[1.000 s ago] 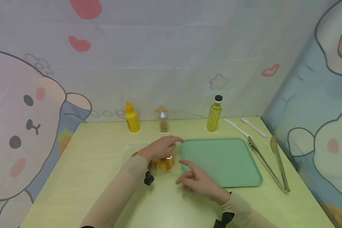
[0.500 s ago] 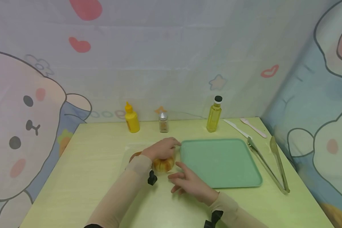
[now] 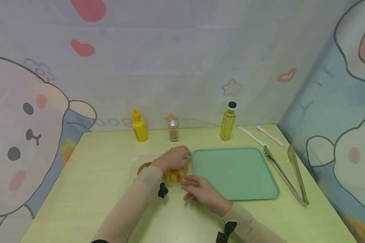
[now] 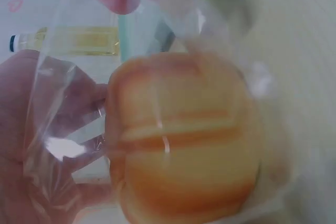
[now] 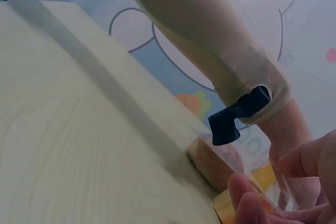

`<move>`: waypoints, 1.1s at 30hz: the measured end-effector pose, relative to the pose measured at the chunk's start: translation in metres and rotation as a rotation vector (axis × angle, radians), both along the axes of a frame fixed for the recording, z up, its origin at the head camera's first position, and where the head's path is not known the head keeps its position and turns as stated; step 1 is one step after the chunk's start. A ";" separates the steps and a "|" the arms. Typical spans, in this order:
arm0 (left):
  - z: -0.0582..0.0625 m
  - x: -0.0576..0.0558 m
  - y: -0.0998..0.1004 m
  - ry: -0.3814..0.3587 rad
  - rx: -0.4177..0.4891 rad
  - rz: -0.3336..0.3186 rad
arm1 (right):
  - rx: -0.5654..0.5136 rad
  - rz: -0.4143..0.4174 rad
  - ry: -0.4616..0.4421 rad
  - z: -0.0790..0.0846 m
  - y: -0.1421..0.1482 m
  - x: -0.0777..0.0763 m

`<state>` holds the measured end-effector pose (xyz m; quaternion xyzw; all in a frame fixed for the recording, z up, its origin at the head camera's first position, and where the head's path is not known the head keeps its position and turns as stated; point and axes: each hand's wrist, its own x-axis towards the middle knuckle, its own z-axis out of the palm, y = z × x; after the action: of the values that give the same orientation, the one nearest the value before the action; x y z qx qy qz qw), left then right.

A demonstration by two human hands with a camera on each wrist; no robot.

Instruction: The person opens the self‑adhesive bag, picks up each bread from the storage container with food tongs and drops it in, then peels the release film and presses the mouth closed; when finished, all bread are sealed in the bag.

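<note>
A clear plastic bag lies left of the tray with a golden scored bun in it. The left wrist view shows the bun large behind the film. My left hand reaches over it, fingers bent down at its far side and gripping the bag. From the near right my right hand comes close to the bun. Its thumb and fingers pinch film in the right wrist view. A second brown rounded piece lies beside the bun, partly hidden by my left arm in the head view.
The green tray stands right of the bun, with metal tongs beyond. A plastic knife and fork lie behind. Along the back stand a yellow squeeze bottle, a shaker and an oil bottle.
My left fingers have drawn back from the tray's corner and bent down. My right hand has moved left toward the bun, its pointing forefinger now folded in closer to the other fingers.
</note>
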<state>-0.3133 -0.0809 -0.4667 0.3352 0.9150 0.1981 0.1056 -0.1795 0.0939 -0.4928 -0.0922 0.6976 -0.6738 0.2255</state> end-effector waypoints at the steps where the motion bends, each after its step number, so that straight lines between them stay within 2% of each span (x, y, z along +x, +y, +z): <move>1: 0.001 0.000 -0.002 -0.004 0.018 0.010 | 0.005 -0.008 0.008 0.001 0.000 -0.001; 5: 0.008 -0.001 -0.009 0.004 0.097 0.034 | 0.053 -0.032 0.079 0.005 0.004 -0.006; 9: 0.018 -0.003 -0.020 0.026 0.159 0.043 | 0.134 -0.035 0.202 0.011 0.009 -0.014; 12: 0.027 -0.001 -0.030 0.011 0.220 0.082 | 0.200 -0.047 0.291 0.017 0.012 -0.018; 16: 0.037 0.004 -0.042 -0.012 0.345 0.155 | 0.295 -0.097 0.366 0.027 0.017 -0.023; 20: 0.042 0.007 -0.053 0.019 0.458 0.197 | 0.378 -0.142 0.438 0.036 0.021 -0.029; 24: 0.042 0.009 -0.062 0.118 0.548 0.204 | 0.445 -0.174 0.522 0.049 0.024 -0.035; 29: 0.038 0.015 -0.071 0.299 0.682 0.200 | 0.477 -0.206 0.593 0.062 0.028 -0.044; 33: 0.037 0.016 -0.077 0.456 0.761 0.194 | 0.476 -0.188 0.682 0.072 0.031 -0.052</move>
<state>-0.2968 -0.1581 -0.4300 0.2979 0.8041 0.4504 -0.2487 -0.2318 0.1252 -0.4206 -0.1910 0.8737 -0.4426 -0.0656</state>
